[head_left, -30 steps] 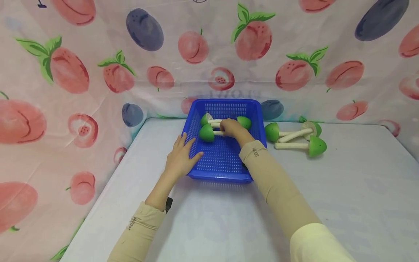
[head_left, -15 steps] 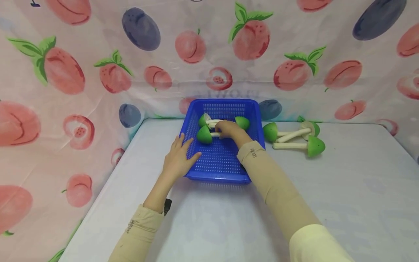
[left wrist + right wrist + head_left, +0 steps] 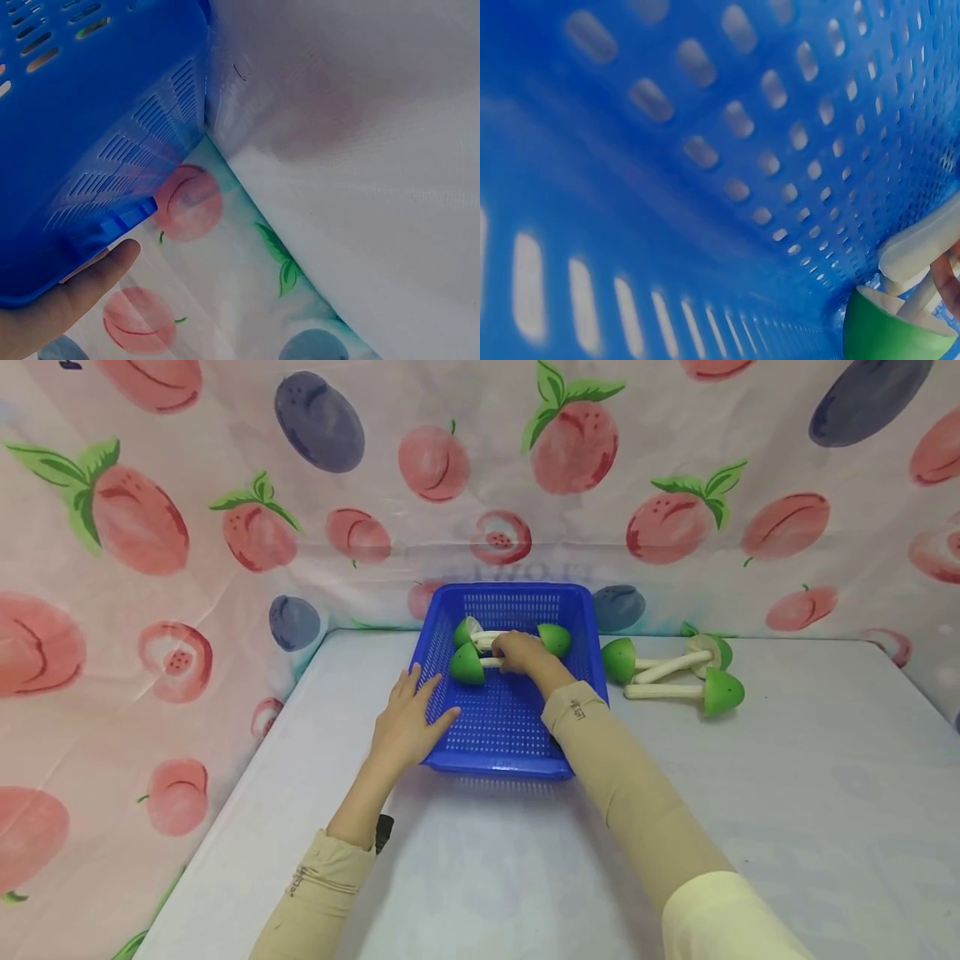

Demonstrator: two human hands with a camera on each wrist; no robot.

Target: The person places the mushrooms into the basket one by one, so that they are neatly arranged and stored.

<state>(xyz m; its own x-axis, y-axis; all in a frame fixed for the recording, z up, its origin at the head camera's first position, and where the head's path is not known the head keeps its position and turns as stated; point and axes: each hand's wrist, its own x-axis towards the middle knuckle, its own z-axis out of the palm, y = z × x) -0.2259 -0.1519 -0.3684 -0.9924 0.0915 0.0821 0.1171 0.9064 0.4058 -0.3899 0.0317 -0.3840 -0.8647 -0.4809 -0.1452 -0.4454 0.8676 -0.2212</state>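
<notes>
A blue perforated basket (image 3: 498, 767) stands on the table. Inside it lie several toy mushrooms with green caps and pale stems. My right hand (image 3: 525, 656) reaches into the basket and grips the stem of the front mushroom (image 3: 468, 666), whose cap points left. Another green cap (image 3: 553, 641) shows just behind that hand. In the right wrist view, a finger (image 3: 946, 283) touches a pale stem (image 3: 922, 241) near a green cap (image 3: 889, 334). My left hand (image 3: 405, 722) rests against the basket's left rim, fingers spread. Part of the stems is hidden by my right hand.
Right of the basket, 3 more mushrooms lie on the white table (image 3: 810, 793), one with its cap (image 3: 723, 692) nearest me. A fruit-printed cloth (image 3: 585, 527) rises behind and on the left.
The view has shifted slightly. My right hand has moved a little left along the stem in the basket. My left hand stays at the rim.
</notes>
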